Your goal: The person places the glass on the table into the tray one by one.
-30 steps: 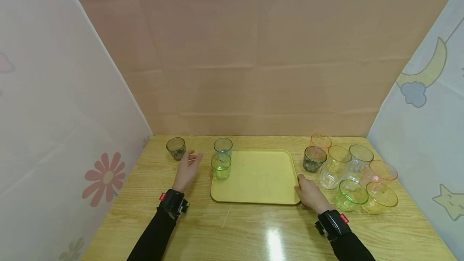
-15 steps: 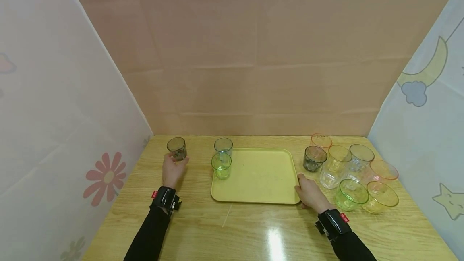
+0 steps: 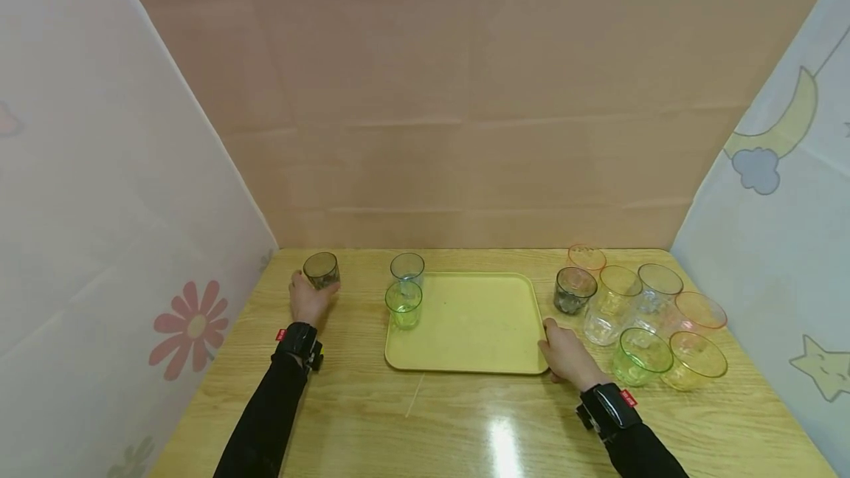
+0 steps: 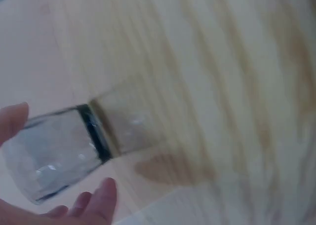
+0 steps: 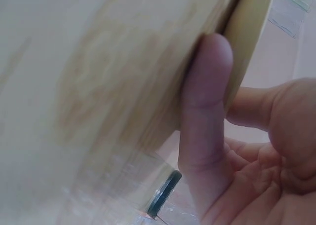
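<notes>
Green tumbler separates left grip, curved around smoky glass, from right, pinching tray.

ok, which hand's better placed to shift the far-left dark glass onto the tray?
Left, I'd say. The left hand is at the dark glass, thumb and fingers on either side. The right hand grips the tray at its near right corner, away from that glass.

Tray smooth, plastic-looking; cups smooth, glossy, glass or plastic can't tell; table wood grain, glossy; backdrop matt, creased; sleeves matt cloth; straps shiny
</notes>
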A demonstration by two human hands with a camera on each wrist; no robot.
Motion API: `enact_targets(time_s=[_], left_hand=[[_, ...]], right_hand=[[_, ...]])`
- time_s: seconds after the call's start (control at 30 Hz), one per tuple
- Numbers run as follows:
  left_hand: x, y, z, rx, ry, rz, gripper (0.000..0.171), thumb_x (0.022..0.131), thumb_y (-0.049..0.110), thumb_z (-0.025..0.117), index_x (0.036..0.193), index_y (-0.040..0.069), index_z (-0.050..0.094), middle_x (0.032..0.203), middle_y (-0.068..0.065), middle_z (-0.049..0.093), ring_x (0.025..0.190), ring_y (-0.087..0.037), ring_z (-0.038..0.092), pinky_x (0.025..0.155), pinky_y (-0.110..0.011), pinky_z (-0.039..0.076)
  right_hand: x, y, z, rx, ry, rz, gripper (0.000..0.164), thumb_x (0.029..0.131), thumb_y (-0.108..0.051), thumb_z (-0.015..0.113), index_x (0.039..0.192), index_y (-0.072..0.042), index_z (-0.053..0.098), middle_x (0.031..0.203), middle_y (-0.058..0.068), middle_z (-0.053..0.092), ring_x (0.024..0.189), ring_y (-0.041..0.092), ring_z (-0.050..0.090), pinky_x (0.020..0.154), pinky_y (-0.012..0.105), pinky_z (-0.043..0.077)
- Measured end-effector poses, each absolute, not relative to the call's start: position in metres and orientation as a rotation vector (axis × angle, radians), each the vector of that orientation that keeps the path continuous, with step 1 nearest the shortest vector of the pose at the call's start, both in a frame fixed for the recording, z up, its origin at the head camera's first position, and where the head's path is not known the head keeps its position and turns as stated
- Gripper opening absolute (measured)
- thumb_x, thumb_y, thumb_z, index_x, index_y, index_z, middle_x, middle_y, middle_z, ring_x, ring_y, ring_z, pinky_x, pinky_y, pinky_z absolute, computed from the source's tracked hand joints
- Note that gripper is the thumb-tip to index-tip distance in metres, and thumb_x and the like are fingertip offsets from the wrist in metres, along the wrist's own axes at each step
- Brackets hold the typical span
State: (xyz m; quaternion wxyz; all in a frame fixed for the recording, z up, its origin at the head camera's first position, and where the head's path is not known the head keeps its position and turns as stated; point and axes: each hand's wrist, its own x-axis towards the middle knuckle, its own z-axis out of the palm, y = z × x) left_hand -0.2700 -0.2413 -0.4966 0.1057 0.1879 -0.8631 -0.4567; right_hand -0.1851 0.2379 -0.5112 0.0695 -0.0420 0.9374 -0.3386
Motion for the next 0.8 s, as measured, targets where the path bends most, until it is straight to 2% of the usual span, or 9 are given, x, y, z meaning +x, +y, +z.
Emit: enact_targets(time_s=[0.3, 0.53, 0.8], left_hand=[[-0.286, -0.254, -0.507, 0.515, -2.524, -1.369, 0.103, 0.083, 0.032, 0.076, 0.153, -0.001, 0.009, 0.149, -0.036, 0.028, 0.136, -0.051, 0.032, 0.111, -0.061, 0.031], [-0.289, -0.256, -0.507, 0.483, -2.516, -1.413, 0.096, 0.082, 0.030, 0.077, 0.151, -0.002, 0.018, 0.146, -0.032, 0.037, 0.134, -0.048, 0.038, 0.110, -0.058, 0.034], [-0.293, -0.257, -0.507, 0.454, -2.512, -1.473, 0.096, 0.086, 0.029, 0.075, 0.155, 0.004, 0.013, 0.151, -0.029, 0.032, 0.139, -0.045, 0.032, 0.112, -0.057, 0.032]], right_hand=[[-0.184, 0.238, -0.511, -0.163, 2.849, -1.005, 0.036, 0.095, 0.000, 0.050, 0.127, 0.014, 0.041, 0.096, 0.032, 0.062, 0.037, 0.014, 0.051, 0.037, 0.029, 0.045], [-0.183, 0.237, -0.510, -0.164, 2.858, -0.990, 0.037, 0.095, 0.000, 0.050, 0.128, 0.014, 0.040, 0.100, 0.034, 0.062, 0.037, 0.014, 0.051, 0.037, 0.028, 0.045], [-0.181, 0.235, -0.506, -0.103, 2.824, -1.007, 0.038, 0.096, 0.001, 0.049, 0.130, 0.014, 0.039, 0.099, 0.037, 0.060, 0.036, 0.015, 0.052, 0.037, 0.030, 0.047]])
